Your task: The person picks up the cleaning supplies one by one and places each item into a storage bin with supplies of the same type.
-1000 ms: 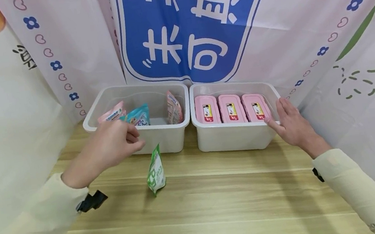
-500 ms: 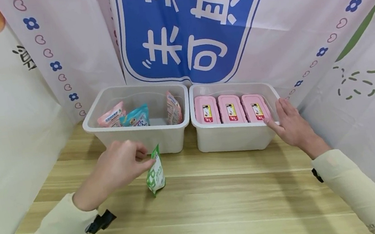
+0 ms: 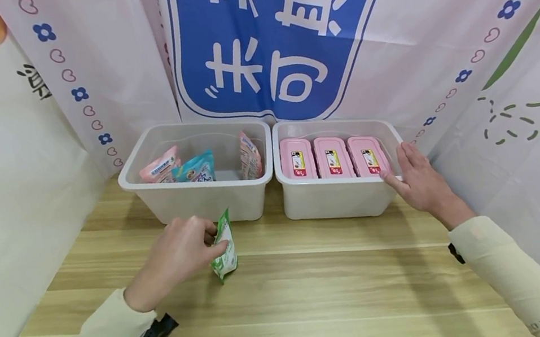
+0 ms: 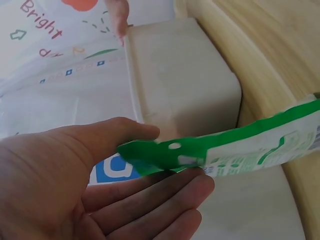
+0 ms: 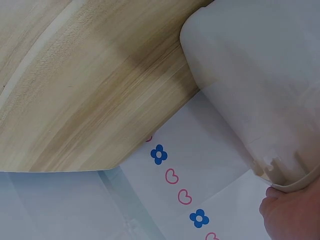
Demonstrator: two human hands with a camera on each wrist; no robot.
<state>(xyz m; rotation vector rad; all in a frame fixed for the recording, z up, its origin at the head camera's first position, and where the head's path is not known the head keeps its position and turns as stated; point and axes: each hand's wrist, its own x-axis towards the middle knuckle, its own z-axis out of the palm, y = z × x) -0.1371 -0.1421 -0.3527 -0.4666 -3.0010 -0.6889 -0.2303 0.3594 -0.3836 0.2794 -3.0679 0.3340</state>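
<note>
A green-and-white packet (image 3: 227, 254) stands on the wooden table in front of the left bin. My left hand (image 3: 184, 256) is around its upper part, thumb on the near side and fingers on the far side. In the left wrist view, the packet's green top corner lies between thumb and loosely extended fingers. My right hand (image 3: 420, 180) rests on the front right corner of the right bin (image 3: 335, 199), its fingers lying straight along the rim. Three pink lidded boxes (image 3: 332, 157) stand side by side inside that bin.
The left bin (image 3: 202, 200) holds a pink packet (image 3: 162, 165), a blue packet (image 3: 195, 170) and another pink packet (image 3: 250, 157) upright at its right end. Both bins stand side by side against a printed curtain (image 3: 379, 63); similar sheets flank the wooden table (image 3: 318, 299).
My left hand has come down from the front of the left bin to the green-and-white packet, its thumb and fingers now on either side. The right hand stays on the bin's rim.
</note>
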